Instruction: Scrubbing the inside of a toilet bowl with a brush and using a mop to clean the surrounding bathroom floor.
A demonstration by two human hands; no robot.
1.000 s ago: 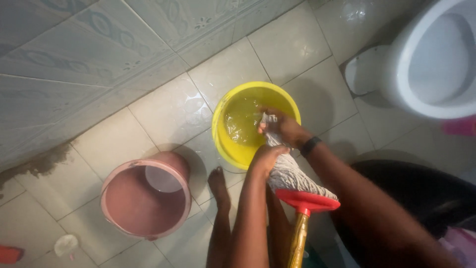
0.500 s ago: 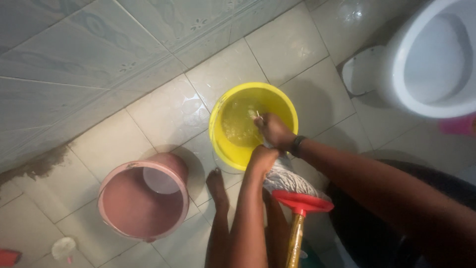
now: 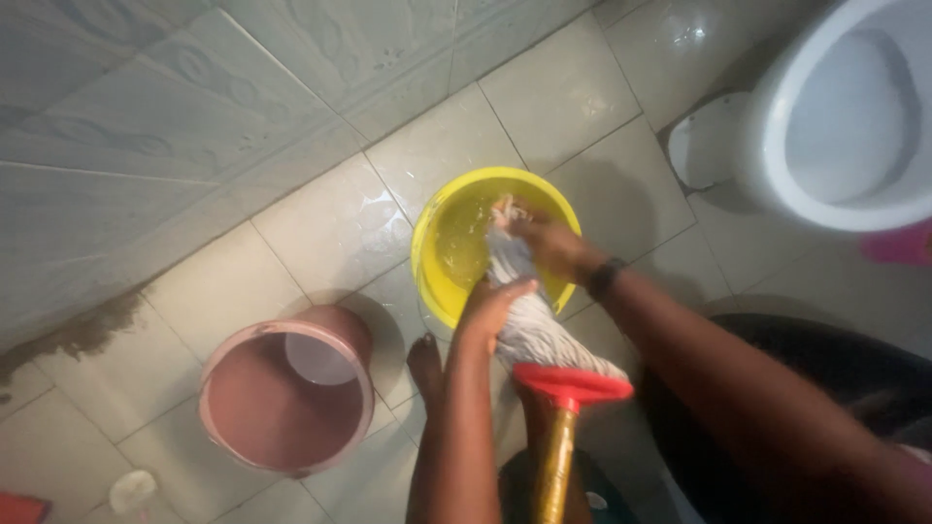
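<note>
Nearest you, the mop's gold handle (image 3: 555, 475) rises to its red collar (image 3: 571, 383), and your left hand (image 3: 488, 303) is closed around the grey-white mop strands (image 3: 529, 320) just above that collar. Since a moment ago the strands have been drawn out longer over the yellow bucket (image 3: 434, 281); your right hand (image 3: 546, 243) has slid up to the far end and grips the tips there, so the wringing looks to be under way. That bucket holds shallow, yellowish water beneath the strands. To your left, the pink bucket (image 3: 286, 393) stands on the tiled floor (image 3: 320, 223), seemingly with only a little water. Farther right sits the white toilet (image 3: 835, 116).
</note>
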